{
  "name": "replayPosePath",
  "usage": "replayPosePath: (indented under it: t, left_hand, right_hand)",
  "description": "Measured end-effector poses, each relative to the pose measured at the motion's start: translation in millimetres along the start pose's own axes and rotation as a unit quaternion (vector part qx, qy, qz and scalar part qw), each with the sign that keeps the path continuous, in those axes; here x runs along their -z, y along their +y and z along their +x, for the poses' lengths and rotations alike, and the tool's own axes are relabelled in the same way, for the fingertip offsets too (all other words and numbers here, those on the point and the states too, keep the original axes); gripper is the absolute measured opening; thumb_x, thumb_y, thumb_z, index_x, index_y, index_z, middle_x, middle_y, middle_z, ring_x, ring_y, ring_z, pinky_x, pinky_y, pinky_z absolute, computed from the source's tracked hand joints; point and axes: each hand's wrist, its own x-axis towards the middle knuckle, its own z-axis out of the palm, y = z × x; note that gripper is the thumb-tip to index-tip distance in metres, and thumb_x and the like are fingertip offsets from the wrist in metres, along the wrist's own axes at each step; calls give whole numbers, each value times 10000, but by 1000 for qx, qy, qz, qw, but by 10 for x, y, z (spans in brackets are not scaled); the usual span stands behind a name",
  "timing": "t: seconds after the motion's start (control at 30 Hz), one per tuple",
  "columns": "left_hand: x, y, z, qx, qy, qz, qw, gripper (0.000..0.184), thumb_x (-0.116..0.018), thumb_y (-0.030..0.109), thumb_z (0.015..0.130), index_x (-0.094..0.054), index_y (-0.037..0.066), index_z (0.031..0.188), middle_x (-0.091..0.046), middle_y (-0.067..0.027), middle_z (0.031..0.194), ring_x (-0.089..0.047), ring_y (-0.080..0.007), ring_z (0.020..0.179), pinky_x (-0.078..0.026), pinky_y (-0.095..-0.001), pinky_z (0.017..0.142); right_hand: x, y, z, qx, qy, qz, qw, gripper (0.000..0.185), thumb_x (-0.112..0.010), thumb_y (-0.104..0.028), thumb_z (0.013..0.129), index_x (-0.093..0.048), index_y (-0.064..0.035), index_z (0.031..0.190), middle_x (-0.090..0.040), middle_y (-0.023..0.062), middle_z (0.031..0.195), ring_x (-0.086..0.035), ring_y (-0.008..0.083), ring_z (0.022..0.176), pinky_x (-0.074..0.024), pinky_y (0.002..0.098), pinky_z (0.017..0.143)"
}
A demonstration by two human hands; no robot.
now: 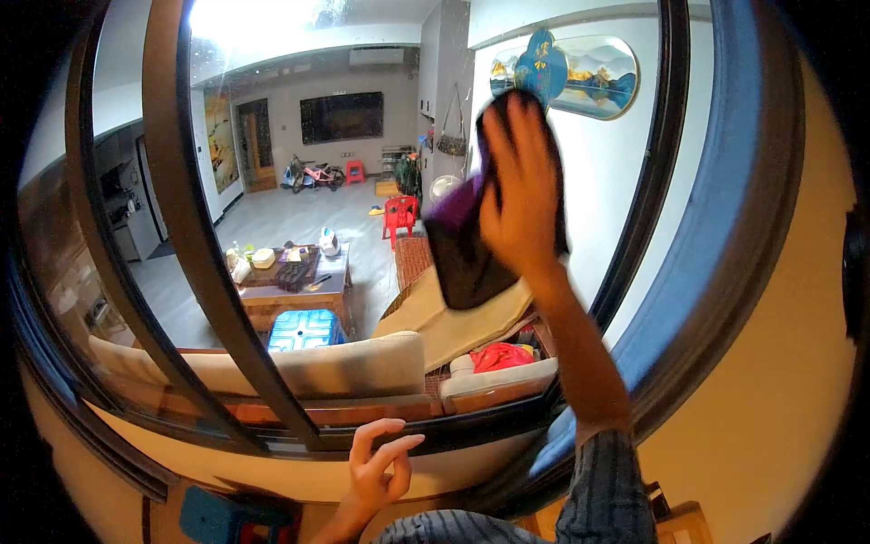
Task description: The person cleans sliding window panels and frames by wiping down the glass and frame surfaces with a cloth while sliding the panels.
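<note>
My right hand (518, 186) lies with its fingers stretched over a dark cloth (471, 263), pressing it against the window glass. A purple patch (460, 201) shows on the cloth's left side, and its lower part hangs below my palm. The window pane (381, 181) carries small specks. Lower down, my left hand (379, 469) is raised in front of the bottom window frame (462, 433). Its fingers are loosely bent and apart, with nothing in them.
Dark upright frame bars (217, 227) stand left of the cloth. Behind the glass are a sofa (353, 367), a low table (299, 295), a blue stool (304, 331) and a red chair (400, 218). Another blue stool (213, 517) stands at lower left.
</note>
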Motion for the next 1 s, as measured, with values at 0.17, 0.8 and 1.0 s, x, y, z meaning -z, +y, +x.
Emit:
replayPosePath:
  t: [0.17, 0.8, 1.0]
  left_hand:
    - [-11, -47, 79, -9, 16, 5, 1000, 387, -619, -126, 778, -767, 79, 1071, -624, -173, 1152, -644, -321, 1035, -533, -382, 889]
    - [-495, -574, 181, 21, -29, -31, 999, 374, -603, -137, 781, -773, 80, 1033, -643, -169, 1119, -661, -319, 997, -545, -378, 866]
    - [-553, -825, 33, 19, -43, -8, 999, 370, -596, -142, 780, -771, 80, 1019, -645, -165, 1108, -659, -312, 998, -545, -374, 867]
  right_hand:
    - [93, 531, 1492, 94, 92, -80, 988, 668, -607, -230, 958, -376, -65, 1563, -327, 231, 1625, -276, 411, 1519, -197, 536, 1246]
    - [-233, -62, -747, -36, -20, -64, 997, 1142, -869, -386, 590, -373, -136, 1587, -218, 251, 1661, -177, 509, 1525, -141, 683, 1197]
    - [-554, -448, -2315, -72, -83, -73, 991, 1031, -782, -620, 671, -445, -155, 1527, -263, 318, 1613, -271, 586, 1438, -226, 759, 1099]
